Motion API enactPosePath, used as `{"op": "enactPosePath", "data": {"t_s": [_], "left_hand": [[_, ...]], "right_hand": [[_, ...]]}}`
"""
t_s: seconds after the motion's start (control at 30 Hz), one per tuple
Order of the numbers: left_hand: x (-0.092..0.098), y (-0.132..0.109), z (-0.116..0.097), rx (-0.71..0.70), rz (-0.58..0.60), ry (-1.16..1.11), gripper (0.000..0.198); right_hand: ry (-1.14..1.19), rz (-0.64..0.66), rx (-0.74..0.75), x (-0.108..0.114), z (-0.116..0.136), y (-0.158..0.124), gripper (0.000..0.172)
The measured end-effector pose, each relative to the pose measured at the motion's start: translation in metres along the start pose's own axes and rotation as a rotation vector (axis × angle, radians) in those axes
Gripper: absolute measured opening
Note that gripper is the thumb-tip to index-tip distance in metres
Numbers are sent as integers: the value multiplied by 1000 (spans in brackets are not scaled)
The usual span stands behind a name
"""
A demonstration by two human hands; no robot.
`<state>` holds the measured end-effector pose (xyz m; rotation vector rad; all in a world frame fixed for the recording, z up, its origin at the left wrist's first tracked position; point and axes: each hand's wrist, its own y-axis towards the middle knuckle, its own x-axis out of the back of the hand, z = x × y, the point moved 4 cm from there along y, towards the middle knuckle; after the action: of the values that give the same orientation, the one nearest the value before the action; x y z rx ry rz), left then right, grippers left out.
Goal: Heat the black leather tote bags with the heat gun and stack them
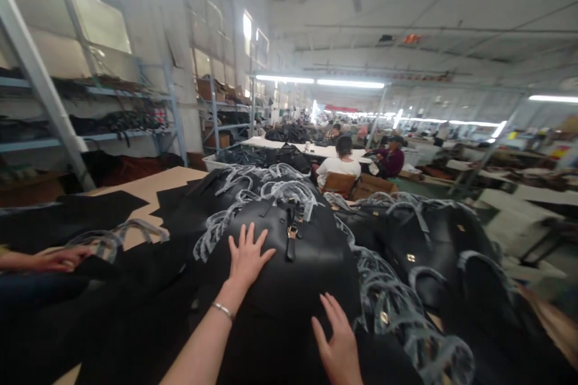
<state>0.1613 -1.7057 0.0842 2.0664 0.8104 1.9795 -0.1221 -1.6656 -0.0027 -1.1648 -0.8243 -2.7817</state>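
A large black leather-like bag piece (pixel 311 274) lies in front of me, with a black strap and gold buckle (pixel 292 232) near its top. My left hand (pixel 248 252) rests flat on its left part, fingers spread, a silver bracelet round the wrist. Lower and to the right, my right hand (pixel 335 337) is over the same piece with its fingers apart; whether it touches the surface is unclear. Neither hand holds anything. Handles wrapped in clear plastic (pixel 289 187) stick up behind the piece.
More black bags (pixel 436 240) with plastic-wrapped handles are heaped at the right. On the left are black sheets (pixel 103 204) and another person's hand (pixel 61 258) near wrapped handles. Shelves (pixel 121 132) stand behind, and people sit farther back.
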Motion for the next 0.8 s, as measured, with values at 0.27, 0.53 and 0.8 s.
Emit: {"op": "enactPosePath", "data": {"t_s": [0.27,0.53,0.8], "left_hand": [[38,-2,-42,105,-39,45,34],[12,-80,-65,-28,-50,16,49],[4,-34,-40,-28,109,10,56]], "right_hand": [[-139,291,14,-39,62,-29,91],[-227,381,-73,-46,90,-2,83],[-116,341,-59,-38,113,14,75]]}}
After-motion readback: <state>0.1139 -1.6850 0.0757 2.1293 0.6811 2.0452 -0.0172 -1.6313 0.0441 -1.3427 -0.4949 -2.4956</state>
